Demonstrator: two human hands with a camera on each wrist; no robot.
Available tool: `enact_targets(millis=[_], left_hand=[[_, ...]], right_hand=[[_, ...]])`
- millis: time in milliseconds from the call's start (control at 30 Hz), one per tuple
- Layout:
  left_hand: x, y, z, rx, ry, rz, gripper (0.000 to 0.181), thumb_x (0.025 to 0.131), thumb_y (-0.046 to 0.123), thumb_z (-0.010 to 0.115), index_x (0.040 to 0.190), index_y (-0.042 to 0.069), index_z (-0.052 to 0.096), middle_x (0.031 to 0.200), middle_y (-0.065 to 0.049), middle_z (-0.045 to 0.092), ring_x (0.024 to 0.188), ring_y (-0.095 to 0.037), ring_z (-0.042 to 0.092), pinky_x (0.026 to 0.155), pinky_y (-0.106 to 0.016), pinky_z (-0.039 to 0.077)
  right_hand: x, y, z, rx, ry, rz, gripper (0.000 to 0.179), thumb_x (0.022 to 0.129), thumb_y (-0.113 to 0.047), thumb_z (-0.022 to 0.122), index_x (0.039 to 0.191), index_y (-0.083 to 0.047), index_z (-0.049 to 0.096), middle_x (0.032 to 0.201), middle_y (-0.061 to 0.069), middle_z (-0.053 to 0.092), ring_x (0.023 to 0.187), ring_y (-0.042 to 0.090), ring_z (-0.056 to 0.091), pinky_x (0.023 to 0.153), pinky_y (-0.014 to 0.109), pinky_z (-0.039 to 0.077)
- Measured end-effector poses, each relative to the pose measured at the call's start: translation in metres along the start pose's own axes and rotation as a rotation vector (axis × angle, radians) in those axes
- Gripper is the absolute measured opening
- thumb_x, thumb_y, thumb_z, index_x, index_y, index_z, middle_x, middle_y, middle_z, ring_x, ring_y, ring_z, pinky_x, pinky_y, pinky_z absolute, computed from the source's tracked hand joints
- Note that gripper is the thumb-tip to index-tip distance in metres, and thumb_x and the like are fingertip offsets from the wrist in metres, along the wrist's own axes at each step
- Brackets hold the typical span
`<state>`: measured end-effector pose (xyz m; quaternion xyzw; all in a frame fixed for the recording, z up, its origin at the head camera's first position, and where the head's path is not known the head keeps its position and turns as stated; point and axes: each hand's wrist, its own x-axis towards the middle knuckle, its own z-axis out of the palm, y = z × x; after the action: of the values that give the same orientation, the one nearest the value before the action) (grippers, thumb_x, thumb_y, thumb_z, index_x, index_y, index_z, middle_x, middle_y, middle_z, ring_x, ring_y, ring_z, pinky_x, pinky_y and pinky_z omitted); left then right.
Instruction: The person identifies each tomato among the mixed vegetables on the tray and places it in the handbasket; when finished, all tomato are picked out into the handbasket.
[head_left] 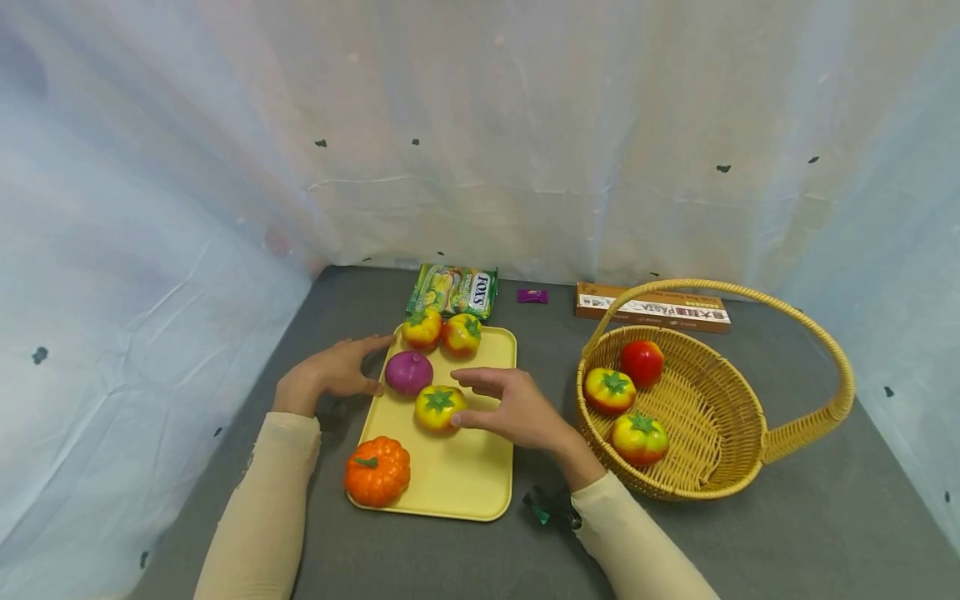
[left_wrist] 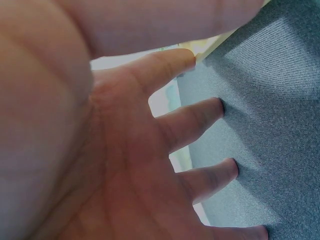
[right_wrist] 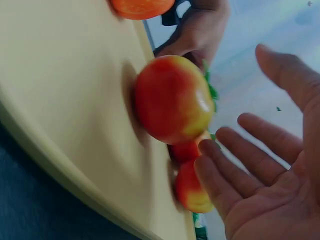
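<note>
On a pale yellow tray [head_left: 468, 487] lie an orange pumpkin [head_left: 377, 472], a purple onion [head_left: 408, 373] and several yellow-and-red tomatoes with green tops. My left hand [head_left: 337, 367] is at the tray's left edge beside the onion, thumb and fingers spread. In the left wrist view its fingertips reach down to the grey tabletop [left_wrist: 280, 120]. Over the tray, my right hand [head_left: 510, 408] has its fingers extended around the right side of the middle tomato [head_left: 438, 408]. The right wrist view shows a gap between those fingers and the same tomato [right_wrist: 172, 100].
To the right stands a wicker basket [head_left: 750, 467] with a tall arched handle, holding two tomatoes and a red fruit [head_left: 642, 362]. Along the back lie a green Fox's packet [head_left: 453, 290], a small purple wrapper [head_left: 532, 296] and a pasta box [head_left: 652, 308]. White sheeting [head_left: 525, 167] encloses the table.
</note>
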<state>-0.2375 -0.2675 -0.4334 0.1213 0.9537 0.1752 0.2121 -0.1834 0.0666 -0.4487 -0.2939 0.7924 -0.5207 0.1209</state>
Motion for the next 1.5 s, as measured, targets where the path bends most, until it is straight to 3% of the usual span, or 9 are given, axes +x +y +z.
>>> enact_targets(millis=[167,400,733,967,1267,1400,1500], left_hand=[[0.001,-0.001,0.001,0.005,0.005,0.002,0.093,0.094,0.032,0.085,0.172,0.019,0.037,0.176,-0.027,0.033,0.158,-0.062,0.029,0.125,-0.080,0.027],[0.002,-0.002,0.001,0.003,0.002,0.004,0.093,0.094,0.032,0.085,0.173,0.020,0.037,0.177,-0.027,0.031,0.158,-0.061,0.030,0.124,-0.080,0.028],[0.002,-0.001,0.000,-0.002,-0.003,-0.004,0.094,0.094,0.032,0.085,0.173,0.020,0.036,0.177,-0.026,0.031,0.159,-0.061,0.028,0.125,-0.080,0.027],[0.000,0.001,-0.001,-0.008,-0.006,-0.007,0.094,0.094,0.033,0.085,0.173,0.020,0.036,0.178,-0.026,0.030,0.160,-0.060,0.028,0.125,-0.080,0.027],[0.000,0.001,-0.002,-0.007,-0.006,-0.006,0.093,0.094,0.032,0.084,0.173,0.020,0.036,0.178,-0.026,0.029,0.160,-0.061,0.026,0.125,-0.081,0.026],[0.000,0.000,-0.001,-0.008,-0.006,0.001,0.093,0.095,0.032,0.084,0.173,0.019,0.035,0.178,-0.027,0.028,0.159,-0.062,0.025,0.124,-0.081,0.026],[0.000,0.001,-0.001,-0.007,-0.006,0.002,0.093,0.095,0.032,0.084,0.173,0.018,0.035,0.178,-0.027,0.029,0.159,-0.062,0.026,0.125,-0.081,0.026]], right_hand=[[0.011,0.005,0.010,-0.051,-0.015,0.052,0.061,0.092,-0.027,0.091,0.146,-0.007,0.070,0.147,0.011,0.072,0.136,0.029,0.070,0.118,0.042,0.055],[0.016,0.007,0.019,-0.121,-0.020,0.040,0.056,0.092,-0.024,0.092,0.142,-0.011,0.073,0.137,0.005,0.077,0.125,0.022,0.073,0.112,0.041,0.059],[0.000,-0.003,0.011,-0.042,-0.030,0.034,0.055,0.092,-0.023,0.091,0.143,-0.012,0.073,0.142,0.005,0.074,0.130,0.026,0.072,0.112,0.046,0.059],[-0.039,-0.017,-0.014,-0.026,-0.044,0.019,0.054,0.096,-0.026,0.087,0.147,-0.018,0.070,0.147,-0.001,0.071,0.132,0.023,0.071,0.113,0.046,0.058],[-0.109,-0.027,-0.056,0.018,-0.013,-0.014,0.058,0.096,-0.017,0.087,0.150,-0.021,0.067,0.148,-0.001,0.071,0.132,0.015,0.070,0.112,0.026,0.056],[-0.143,-0.026,-0.080,0.003,0.037,0.029,0.057,0.097,-0.012,0.084,0.150,-0.020,0.067,0.148,0.000,0.070,0.128,0.014,0.071,0.107,0.024,0.058],[-0.168,-0.027,-0.103,-0.065,0.084,0.094,0.055,0.099,-0.013,0.082,0.151,-0.023,0.066,0.148,-0.003,0.070,0.126,0.010,0.070,0.105,0.021,0.058]])
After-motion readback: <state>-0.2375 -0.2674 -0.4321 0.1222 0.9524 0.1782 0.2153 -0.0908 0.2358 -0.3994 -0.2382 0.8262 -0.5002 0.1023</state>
